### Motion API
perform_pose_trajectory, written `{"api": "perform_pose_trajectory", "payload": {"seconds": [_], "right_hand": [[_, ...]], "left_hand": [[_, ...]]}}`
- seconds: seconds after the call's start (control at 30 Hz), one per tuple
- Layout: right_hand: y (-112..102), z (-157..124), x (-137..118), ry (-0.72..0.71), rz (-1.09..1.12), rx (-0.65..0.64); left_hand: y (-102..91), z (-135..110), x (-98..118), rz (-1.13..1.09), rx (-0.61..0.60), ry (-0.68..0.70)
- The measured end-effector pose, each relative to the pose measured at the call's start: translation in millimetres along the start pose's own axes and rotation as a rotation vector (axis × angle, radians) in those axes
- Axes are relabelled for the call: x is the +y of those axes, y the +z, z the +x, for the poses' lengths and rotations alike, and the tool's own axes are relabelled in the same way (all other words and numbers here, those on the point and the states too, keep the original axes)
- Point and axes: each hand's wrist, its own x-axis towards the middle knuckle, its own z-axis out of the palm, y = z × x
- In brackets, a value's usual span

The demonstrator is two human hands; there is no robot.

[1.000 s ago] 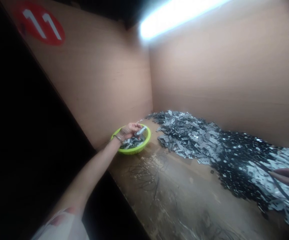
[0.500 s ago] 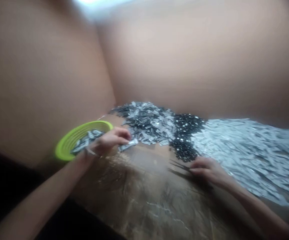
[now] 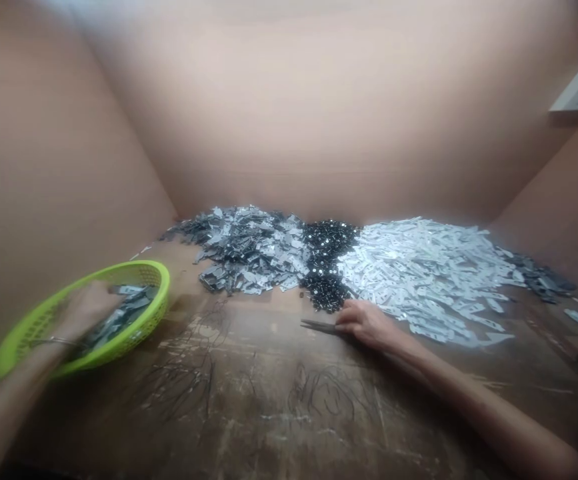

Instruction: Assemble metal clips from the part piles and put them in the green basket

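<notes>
Basket (image 3: 161,293): left on the workbench (image 3: 279,407), left hand (image 3: 86,310) inside.
Plate heap (image 3: 249,248): behind, left of the small-parts heap (image 3: 326,261).
Strip heap (image 3: 429,267): right of it.
Right hand (image 3: 366,321): before the small-parts heap.

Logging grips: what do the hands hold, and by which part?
Right hand holds a thin dark tool by its rear end, tip on the table. Left hand is in the green basket; any grip is too blurred to tell.

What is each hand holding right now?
Left hand: inside the green basket, grip too blurred to tell.
Right hand: closed on a thin dark tool.
</notes>
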Motion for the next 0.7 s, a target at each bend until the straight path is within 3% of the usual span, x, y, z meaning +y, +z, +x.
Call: {"api": "perform_pose_trajectory", "payload": {"seconds": [0.1,0.2,0.3,0.43,0.5,0.7], "right_hand": [[3,-2,2,-0.012,0.027,0.005],[3,-4,7,-0.041,0.120,0.028],[-4,3,19,-0.054,0.238,0.111],[-26,36,47,-0.007,0.242,0.260],[-38,59,62,0.040,0.074,0.333],[-53,105,93,0.078,-0.065,0.354]], "left_hand": [[-12.8,-12,41,0.032,0.148,0.085],[-20.5,-30,86,-0.165,0.249,0.288],[-12.9,-51,126,-0.363,0.153,0.460],[11.6,-76,167,-0.454,0.030,0.659],[22.8,-86,182,-0.442,0.031,0.750],[43.6,-101,210,-0.349,0.034,0.841]]}}
